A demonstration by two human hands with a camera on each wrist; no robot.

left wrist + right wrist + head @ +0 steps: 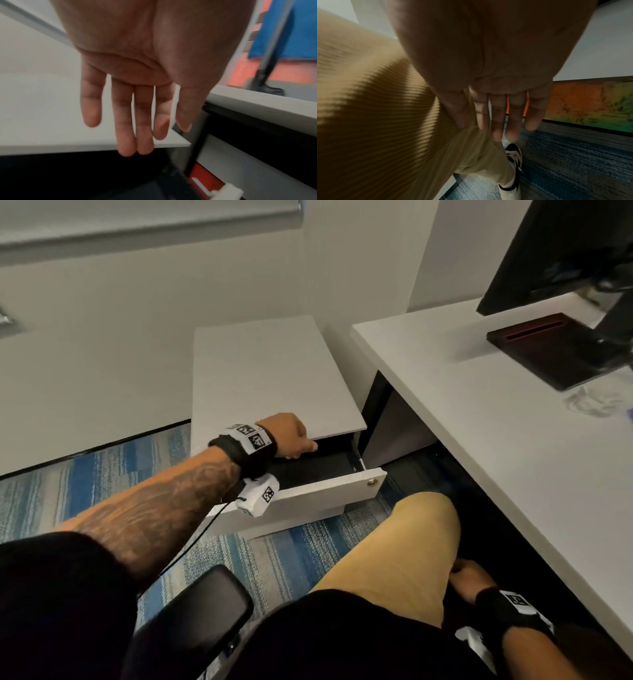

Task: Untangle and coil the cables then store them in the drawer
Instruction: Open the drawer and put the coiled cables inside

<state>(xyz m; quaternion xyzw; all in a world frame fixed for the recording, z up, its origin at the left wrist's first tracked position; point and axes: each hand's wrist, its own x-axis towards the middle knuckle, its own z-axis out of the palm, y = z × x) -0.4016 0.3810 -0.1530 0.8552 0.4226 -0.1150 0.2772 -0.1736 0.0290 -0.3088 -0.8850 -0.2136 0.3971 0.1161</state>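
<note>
The white cabinet (267, 378) has its top drawer (325, 491) pulled out, and the inside is dark. I make out no cable in it. My left hand (294, 440) hovers at the cabinet top's front edge above the drawer opening. In the left wrist view my left hand (135, 115) has straight fingers and holds nothing, with the dark drawer (68, 175) below. My right hand (469, 577) lies beside my right thigh under the desk. The right wrist view shows that hand (501, 115) with straight, empty fingers.
A white desk (479, 405) stands to the right with a monitor (565, 251), a dark red base (555, 347) and a blurred clear item (596, 402). The chair armrest (198, 604) is at lower left. Blue striped carpet (113, 467) covers the floor. My shoe (513, 155) is below.
</note>
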